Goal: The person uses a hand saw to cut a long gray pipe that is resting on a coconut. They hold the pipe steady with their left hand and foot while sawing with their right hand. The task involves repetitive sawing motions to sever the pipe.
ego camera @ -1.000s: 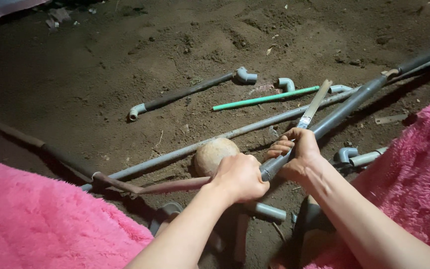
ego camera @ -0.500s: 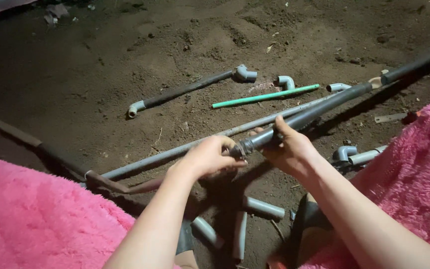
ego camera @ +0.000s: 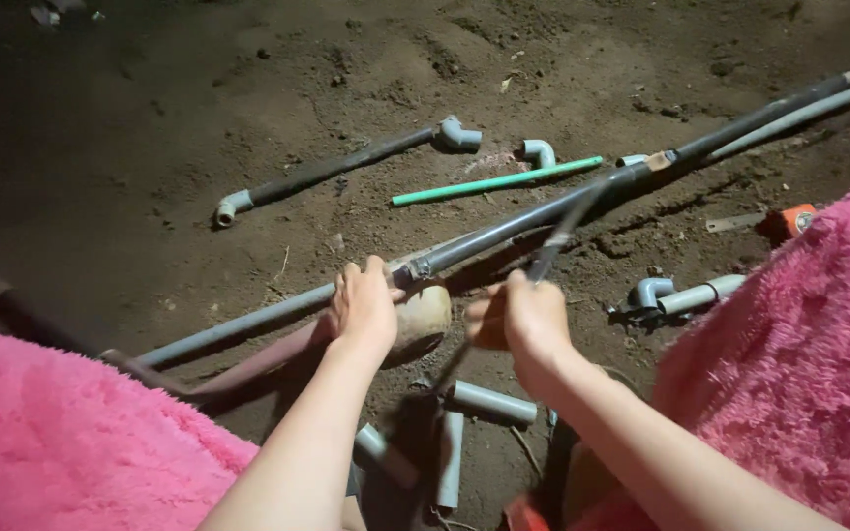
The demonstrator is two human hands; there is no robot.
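Left hand [ego camera: 364, 307] fingers wrap the long grey pipe [ego camera: 543, 211] over a stone [ego camera: 423, 317]; right hand [ego camera: 528, 317] fingers grip a hacksaw [ego camera: 555, 239].

A long grey plastic pipe [ego camera: 543, 211] runs slantwise above the dirt ground, from low on the left towards the upper right edge, its near stretch paler and its far stretch darker past a collar joint. It rests across a rounded tan stone [ego camera: 423, 317] that sits on the ground beneath the joint. A slim hacksaw [ego camera: 555, 239] with a dark blade stands tilted across the pipe just right of the stone, touching it.
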